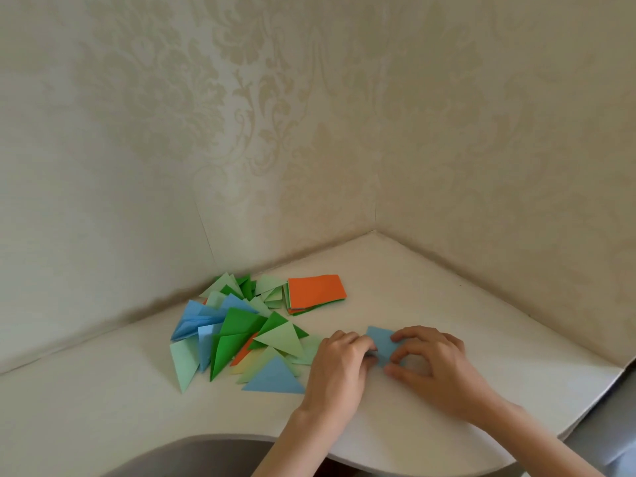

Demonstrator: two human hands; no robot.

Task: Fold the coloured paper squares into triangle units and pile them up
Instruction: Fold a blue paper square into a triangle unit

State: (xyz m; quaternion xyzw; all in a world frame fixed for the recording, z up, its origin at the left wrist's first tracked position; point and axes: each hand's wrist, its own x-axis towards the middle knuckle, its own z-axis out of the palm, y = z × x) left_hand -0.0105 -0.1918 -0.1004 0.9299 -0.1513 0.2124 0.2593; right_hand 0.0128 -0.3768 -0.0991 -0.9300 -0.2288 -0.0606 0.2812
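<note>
Matt, smooth blue paper (382, 342) under both hands. Heap of folded paper triangles (241, 335) to the left: flat, unglossy greens, pale blues, a little orange and yellow, creases crisp. Far behind, stack of paper squares (315, 293), top sheet matt orange, edges of green below. White surface (430, 287) smooth, faintly satin, rounded near edge. Wallpaper (309, 115) cream, embossed damask, slight sheen on the raised pattern.

Both hands, left (339, 363) and right (430, 361), curl close together, fingertips down.
</note>
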